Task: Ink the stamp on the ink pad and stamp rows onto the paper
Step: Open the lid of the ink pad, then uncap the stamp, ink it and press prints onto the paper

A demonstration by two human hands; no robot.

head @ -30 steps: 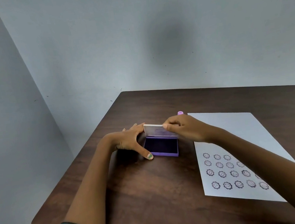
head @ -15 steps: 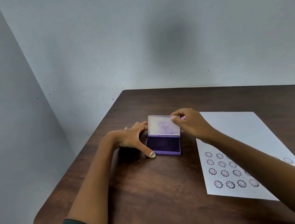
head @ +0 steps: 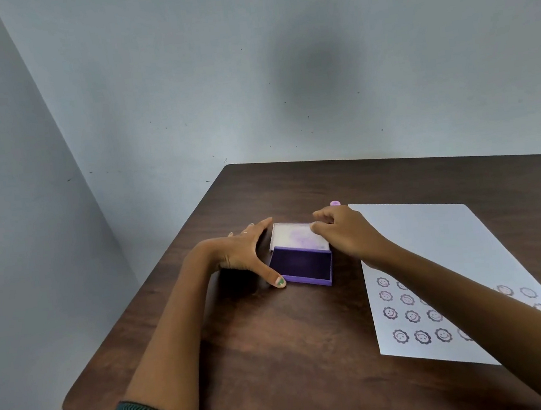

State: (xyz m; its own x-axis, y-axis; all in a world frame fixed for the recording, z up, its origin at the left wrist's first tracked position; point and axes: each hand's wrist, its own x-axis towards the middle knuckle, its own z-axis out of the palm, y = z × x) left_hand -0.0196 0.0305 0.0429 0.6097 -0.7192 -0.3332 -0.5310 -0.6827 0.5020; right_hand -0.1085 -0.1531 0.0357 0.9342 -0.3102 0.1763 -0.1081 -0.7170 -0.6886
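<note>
Left hand (head: 244, 255), fingers spread, braces the purple rectangular ink pad (head: 301, 266); right hand (head: 346, 233) pinches its clear stained lid (head: 296, 237), hinged toward 12 o'clock. Risk: lid inking fingers, smudging the white paper sheet (head: 436, 253).

I see a dark wood-grain table (head: 279, 355) with a slight sheen. The paper (head: 435, 246) looks matt white. The ink pad (head: 301, 265) case seems smooth purple plastic.

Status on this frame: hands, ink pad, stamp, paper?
Left hand braces ink pad; right hand on its open lid. Stamp unheld behind. Paper partly stamped. Nothing blocking.
</note>
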